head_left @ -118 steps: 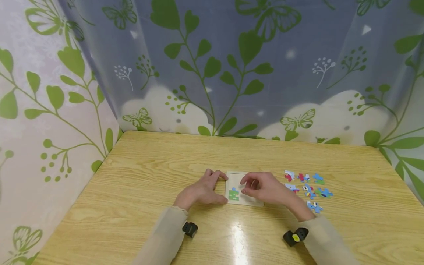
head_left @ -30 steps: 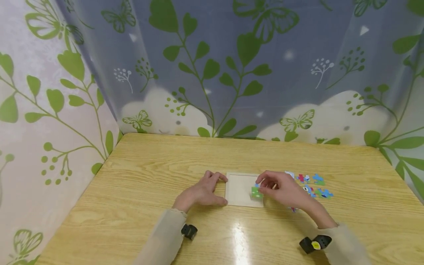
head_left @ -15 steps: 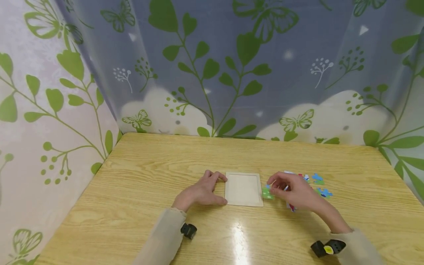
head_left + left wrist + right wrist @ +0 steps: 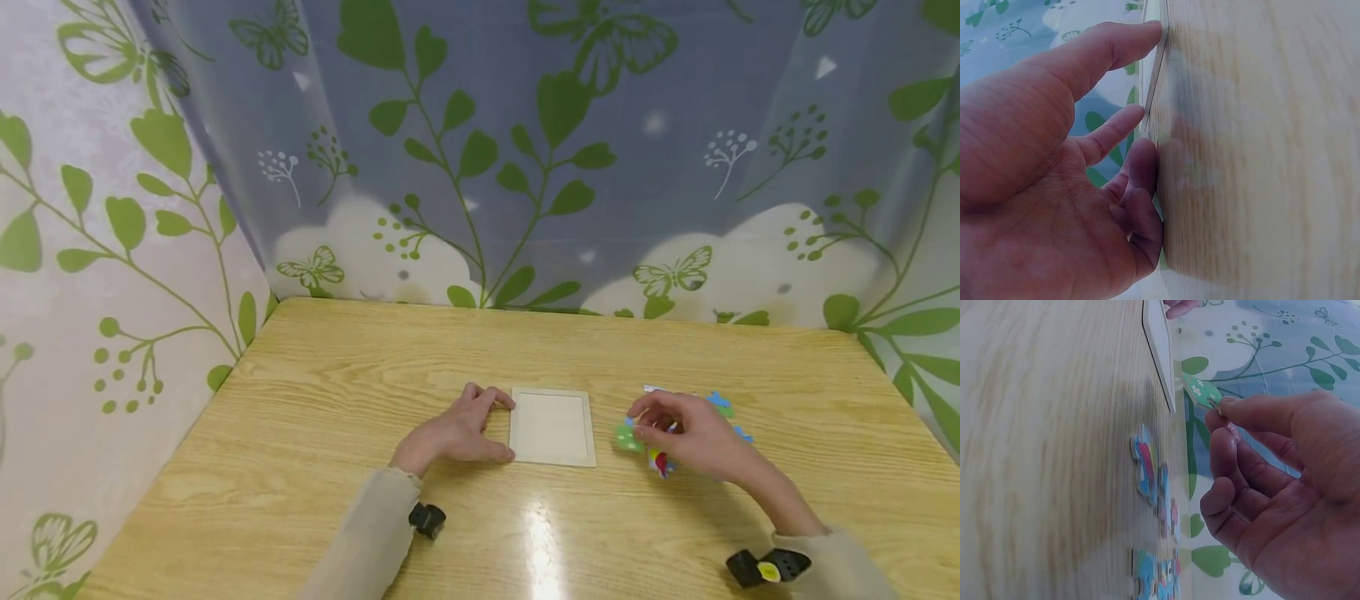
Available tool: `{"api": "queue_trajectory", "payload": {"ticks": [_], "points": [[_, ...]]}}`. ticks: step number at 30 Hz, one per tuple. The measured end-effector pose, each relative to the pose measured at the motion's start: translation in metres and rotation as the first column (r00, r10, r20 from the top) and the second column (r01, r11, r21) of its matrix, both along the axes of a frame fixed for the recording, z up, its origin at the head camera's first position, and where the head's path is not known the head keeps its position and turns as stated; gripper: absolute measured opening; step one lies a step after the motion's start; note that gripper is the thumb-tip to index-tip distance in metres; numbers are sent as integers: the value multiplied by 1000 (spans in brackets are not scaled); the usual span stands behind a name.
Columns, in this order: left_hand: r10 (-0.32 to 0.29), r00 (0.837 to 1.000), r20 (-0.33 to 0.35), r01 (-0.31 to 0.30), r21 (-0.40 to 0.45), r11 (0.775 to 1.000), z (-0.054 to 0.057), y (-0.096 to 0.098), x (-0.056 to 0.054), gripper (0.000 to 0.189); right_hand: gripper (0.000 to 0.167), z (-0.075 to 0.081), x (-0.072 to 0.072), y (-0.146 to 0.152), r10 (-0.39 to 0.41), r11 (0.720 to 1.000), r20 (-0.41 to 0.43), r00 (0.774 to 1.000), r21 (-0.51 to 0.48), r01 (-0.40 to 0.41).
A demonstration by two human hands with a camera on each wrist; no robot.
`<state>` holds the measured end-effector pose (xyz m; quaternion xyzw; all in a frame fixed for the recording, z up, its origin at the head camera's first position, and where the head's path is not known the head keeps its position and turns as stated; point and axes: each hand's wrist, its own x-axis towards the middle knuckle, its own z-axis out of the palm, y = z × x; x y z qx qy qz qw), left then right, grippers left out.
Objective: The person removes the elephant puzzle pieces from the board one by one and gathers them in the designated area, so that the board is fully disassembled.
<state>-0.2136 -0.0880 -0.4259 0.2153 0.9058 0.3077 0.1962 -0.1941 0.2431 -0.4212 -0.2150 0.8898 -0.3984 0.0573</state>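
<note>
My right hand (image 4: pixel 697 429) pinches a green jigsaw puzzle piece (image 4: pixel 628 437) between thumb and forefinger. In the right wrist view this green piece (image 4: pixel 1200 391) is held above the table, white flowers printed on it. The square puzzle tray (image 4: pixel 551 427) lies flat in the middle, its pale inside bare. At the tray's left edge rests my left hand (image 4: pixel 461 429), thumb and forefinger spread along the frame. In the left wrist view, the left hand (image 4: pixel 1054 156) touches the tray's edge (image 4: pixel 1155 75) with thumb and forefinger tips; its other fingers bend against the table.
Several loose puzzle pieces (image 4: pixel 720 402) lie right of the tray, partly hidden under my right hand. One piece with red and yellow (image 4: pixel 660 462) is nearest me. A patterned cloth (image 4: pixel 480 167) hangs behind the wooden table (image 4: pixel 375 358).
The green piece, earlier in the tray's lower left corner, was taken out and carried right past the tray's edge by my right hand. My left hand stayed put.
</note>
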Motion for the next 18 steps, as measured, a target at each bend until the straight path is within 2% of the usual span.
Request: {"api": "queue_trajectory", "payload": {"ticks": [13, 18], "points": [[-3, 1000, -7, 3, 7, 1000, -2, -1, -1, 59, 18, 1, 5, 14, -41, 999, -4, 999, 11, 41], [-4, 1000, -3, 4, 2, 1000, -3, 0, -2, 59, 19, 2, 8, 20, -56, 997, -50, 997, 58, 59]]}}
